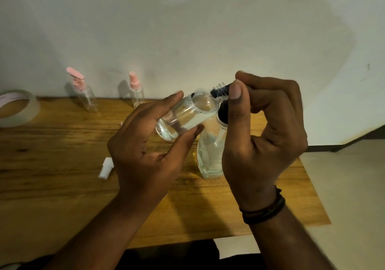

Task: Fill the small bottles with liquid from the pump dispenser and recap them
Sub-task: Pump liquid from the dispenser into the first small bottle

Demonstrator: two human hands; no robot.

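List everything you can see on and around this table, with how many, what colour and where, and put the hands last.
Small bottle: one, clear, tilted, uncapped, held above the table.
Pump dispenser: one, clear with dark top, standing mid-table behind the hands.
Pink-topped bottles: two, clear, at the table's back edge, one with a pump, one with a sprayer.
Tape roll: one, pale, far left.
White cap: one, lying left of the hands.
Table: one, brown wood.
Wristband: dark, right wrist.
Left hand: holds the small bottle.
Right hand: pinches a dark piece at the bottle's neck.
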